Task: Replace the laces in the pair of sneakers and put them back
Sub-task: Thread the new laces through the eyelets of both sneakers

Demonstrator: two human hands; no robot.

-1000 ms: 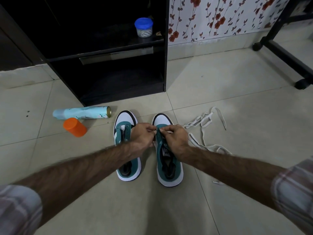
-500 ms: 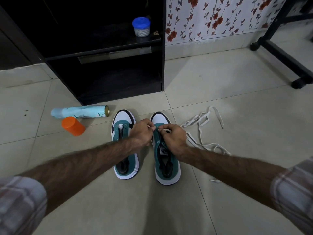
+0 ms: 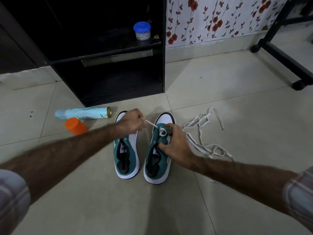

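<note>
- Since 0.5 s ago: left hand (image 3: 131, 122) has pulled away from the right sneaker's (image 3: 157, 155) toe area, up and to the left, drawing a white lace (image 3: 151, 123) taut between hand and shoe; it was bunched w/ the right hand before. Right hand (image 3: 176, 146) has slid back along the shoe toward the tongue.
- Left hand: fingers curled, pinching the lace end; it now sits over the toe of the left sneaker (image 3: 126, 150).
- Right hand: fingers and thumb curled round the right sneaker's upper near the eyelets, holding it down; a small loop of the lace shows just by the index finger.
- Lace runs from left-hand pinch down-right to the front eyelets of the right sneaker.
- Both sneakers: teal/white, side by side on the tiled floor (image 3: 220, 92), toes pointing away from the person, close but not touching. No lace visible on the left sneaker.
- Loose white laces (image 3: 203, 133) lie tangled on the floor just right of the right sneaker; can't tell how many.
- Left of the shoes: light-blue spray can (image 3: 83, 113) on its side, orange cap (image 3: 75, 126) just in front of it.
- Behind: black shelf unit (image 3: 118, 65) w/ a blue-lidded clear jar (image 3: 142, 31) on its shelf.
- Floral wallpaper (image 3: 211, 19) at rear right; black wheeled stand (image 3: 279, 55) at far right.
</note>
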